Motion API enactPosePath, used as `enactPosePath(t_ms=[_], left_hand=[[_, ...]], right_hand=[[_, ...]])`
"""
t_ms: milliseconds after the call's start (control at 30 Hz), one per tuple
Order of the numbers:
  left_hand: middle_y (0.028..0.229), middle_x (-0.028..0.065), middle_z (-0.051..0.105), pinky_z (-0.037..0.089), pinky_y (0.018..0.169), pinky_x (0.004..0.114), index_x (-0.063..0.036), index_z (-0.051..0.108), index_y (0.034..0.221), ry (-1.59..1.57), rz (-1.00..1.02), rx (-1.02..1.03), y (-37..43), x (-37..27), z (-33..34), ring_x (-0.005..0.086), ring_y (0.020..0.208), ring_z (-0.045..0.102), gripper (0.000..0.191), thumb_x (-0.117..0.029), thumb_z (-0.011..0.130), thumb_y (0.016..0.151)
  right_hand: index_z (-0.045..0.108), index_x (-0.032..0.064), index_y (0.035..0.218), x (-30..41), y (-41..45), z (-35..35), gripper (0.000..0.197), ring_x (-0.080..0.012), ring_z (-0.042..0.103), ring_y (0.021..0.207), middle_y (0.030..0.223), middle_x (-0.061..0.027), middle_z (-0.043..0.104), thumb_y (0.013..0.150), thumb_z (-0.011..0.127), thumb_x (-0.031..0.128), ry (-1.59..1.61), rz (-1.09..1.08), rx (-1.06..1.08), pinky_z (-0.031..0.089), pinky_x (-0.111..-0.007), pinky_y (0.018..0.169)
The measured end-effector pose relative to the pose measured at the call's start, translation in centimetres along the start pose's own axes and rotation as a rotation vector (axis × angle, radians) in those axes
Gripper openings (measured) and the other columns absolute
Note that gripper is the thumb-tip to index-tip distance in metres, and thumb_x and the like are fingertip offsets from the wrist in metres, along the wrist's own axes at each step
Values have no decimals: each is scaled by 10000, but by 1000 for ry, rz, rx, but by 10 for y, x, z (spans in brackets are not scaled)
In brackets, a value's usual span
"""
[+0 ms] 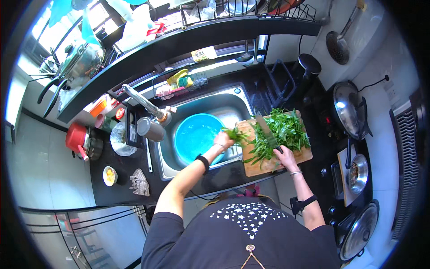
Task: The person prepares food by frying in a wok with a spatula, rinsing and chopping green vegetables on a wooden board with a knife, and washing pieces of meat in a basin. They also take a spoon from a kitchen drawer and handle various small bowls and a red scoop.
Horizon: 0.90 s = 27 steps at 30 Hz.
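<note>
My left hand (pixel 224 141) grips a small bunch of leafy greens (pixel 238 134) between the blue basin and the cutting board. In my right hand (pixel 285 156) is the dark handle of a kitchen cleaver (pixel 266 129), its wide blade lying over the chopped greens. A large heap of leafy green vegetables (pixel 285 129) covers much of the wooden cutting board (pixel 268 165), which sits at the right edge of the sink. Water appears to be in the blue plastic basin (pixel 196 138), which stands in the steel sink (pixel 231 97).
A chrome faucet (pixel 142 99) reaches in at the sink's left. Farther left are a small bowl (pixel 110 176) with yellow pieces, a crumpled cloth (pixel 139 182) and a red pot (pixel 75 136). A lidded wok (pixel 349 111) and a metal bowl (pixel 357 174) stand right. A dark shelf (pixel 188 37) hangs above.
</note>
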<state>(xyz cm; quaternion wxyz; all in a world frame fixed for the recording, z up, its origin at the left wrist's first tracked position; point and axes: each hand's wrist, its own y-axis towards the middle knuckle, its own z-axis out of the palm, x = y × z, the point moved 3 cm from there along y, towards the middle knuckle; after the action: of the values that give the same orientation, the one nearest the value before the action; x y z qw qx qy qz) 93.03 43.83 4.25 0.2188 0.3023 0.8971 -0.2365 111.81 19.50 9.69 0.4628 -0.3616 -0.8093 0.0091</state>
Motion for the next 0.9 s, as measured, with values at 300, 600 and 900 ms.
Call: enactPosePath(t_ms=[300, 600, 900], left_hand=[[1248, 205, 374, 437, 820, 437, 17, 414, 1163, 66, -101, -333, -18, -112, 103, 331, 1105, 435, 393, -141, 453, 805], [1379, 260, 160, 299, 969, 479, 69, 190, 1308, 67, -197, -144, -25, -123, 100, 393, 1214, 290, 916, -245, 685, 605], [1353, 178, 277, 256, 945, 568, -14, 260, 1339, 337, 43, 100, -54, -122, 69, 355, 1264, 219, 728, -356, 553, 767]], right_hand=[[485, 9, 938, 8, -26, -28, 272, -358, 583, 653, 689, -192, 576, 821, 598, 227, -125, -385, -182, 439, -398, 546], [426, 60, 1066, 27, -47, -11, 291, -404, 562, 782, 884, -209, 580, 836, 552, 186, -388, -426, -181, 456, -459, 610], [368, 42, 945, -25, -12, -1, 248, -448, 542, 624, 624, -245, 542, 859, 527, 211, -337, -373, -35, 408, -510, 483]])
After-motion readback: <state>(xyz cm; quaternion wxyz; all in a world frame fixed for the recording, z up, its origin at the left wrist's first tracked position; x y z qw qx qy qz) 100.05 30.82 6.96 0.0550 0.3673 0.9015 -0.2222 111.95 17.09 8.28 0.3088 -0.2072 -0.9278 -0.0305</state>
